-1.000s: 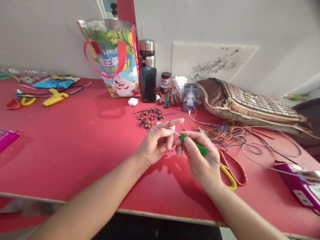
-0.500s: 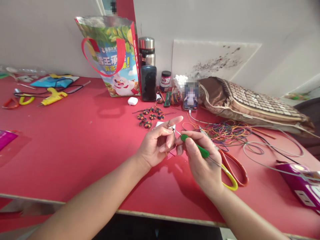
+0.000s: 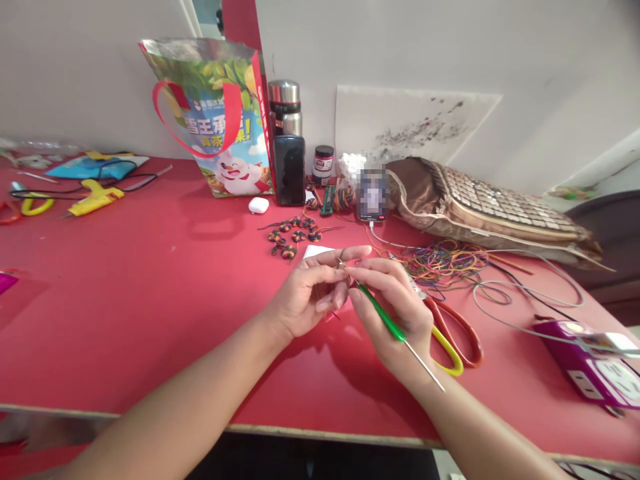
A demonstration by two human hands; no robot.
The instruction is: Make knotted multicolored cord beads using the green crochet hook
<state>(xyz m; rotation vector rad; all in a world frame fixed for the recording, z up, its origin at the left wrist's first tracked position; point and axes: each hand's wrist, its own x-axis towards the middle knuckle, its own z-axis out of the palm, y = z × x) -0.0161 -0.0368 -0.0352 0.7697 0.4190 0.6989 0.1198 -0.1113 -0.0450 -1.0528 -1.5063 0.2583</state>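
My right hand [image 3: 407, 320] is closed around a crochet hook [image 3: 383, 313] with a green grip; its bare metal end points down toward my wrist. The hook's front tip lies at the fingers of my left hand [image 3: 310, 293], partly hidden. Dark yarn [image 3: 341, 255] loops over the left index finger, which is stretched out, while the thumb and other fingers pinch the yarn. A short tail hangs below. Whatever small stitch work is between the fingertips is too small to make out. Beyond the hands lie several multicoloured crocheted rounds [image 3: 299, 236].
Scissors [image 3: 453, 333] with red and yellow handles lie beside my right hand. A yarn tangle [image 3: 445, 263], a cable and a purple power strip [image 3: 575, 363] are to the right. At the back stand a phone [image 3: 372, 193], a dark phone [image 3: 290, 171], a flask [image 3: 285, 107] and a bag [image 3: 215, 127].
The hook has swung in my right hand, so its rear end now points down and shows over the wrist. My right fingers have moved closer to the left fingertips. The view has shifted slightly.
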